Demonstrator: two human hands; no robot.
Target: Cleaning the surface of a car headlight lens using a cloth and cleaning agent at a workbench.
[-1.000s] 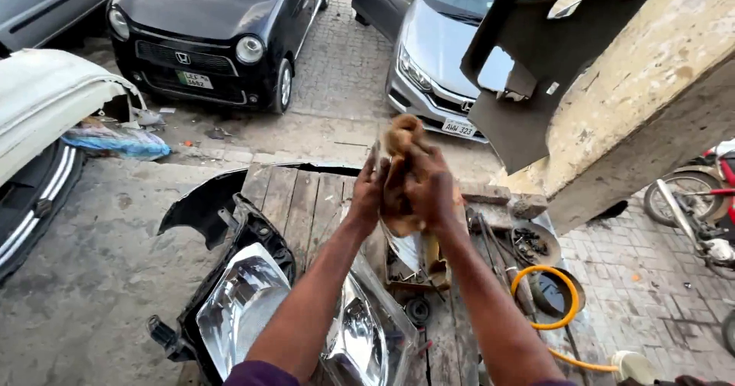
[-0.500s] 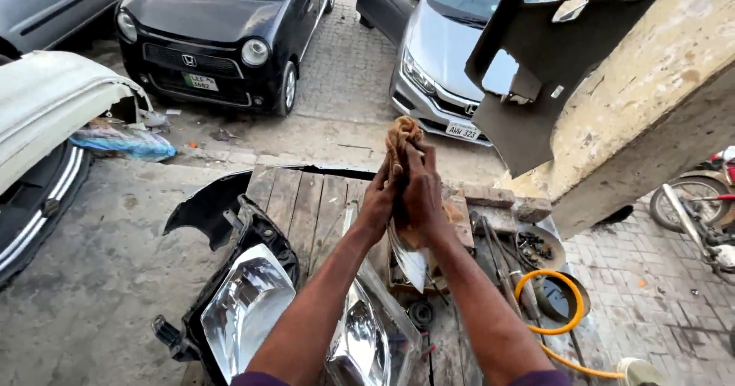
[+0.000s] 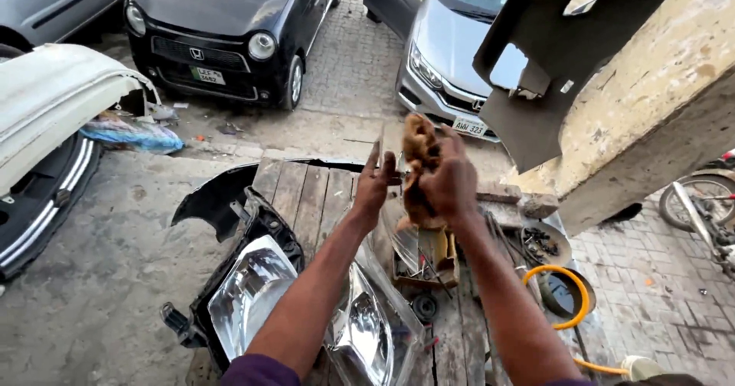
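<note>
Both hands are raised above a wooden plank table (image 3: 306, 195). My right hand (image 3: 452, 183) grips a crumpled brown rag (image 3: 419, 153) that hangs down from the fist. My left hand (image 3: 375, 187) is beside it, fingers up, pinching a thin flat strip next to the rag; what the strip is I cannot tell. Below my forearms lie two clear car headlights, one on the left (image 3: 249, 298) and one nearer the middle (image 3: 367, 332), each in a black housing.
A small open box of tools (image 3: 429, 260) sits on the table, with a yellow hose (image 3: 563, 306) to its right. A black car (image 3: 230, 26) and a grey car (image 3: 459, 42) are parked ahead. A white bumper (image 3: 46, 103) lies left; a concrete beam (image 3: 658, 103) crosses right.
My hands have come slightly apart: the left has drawn away from the rag, and the right keeps the rag bunched in its fist. The view has shifted a little.
</note>
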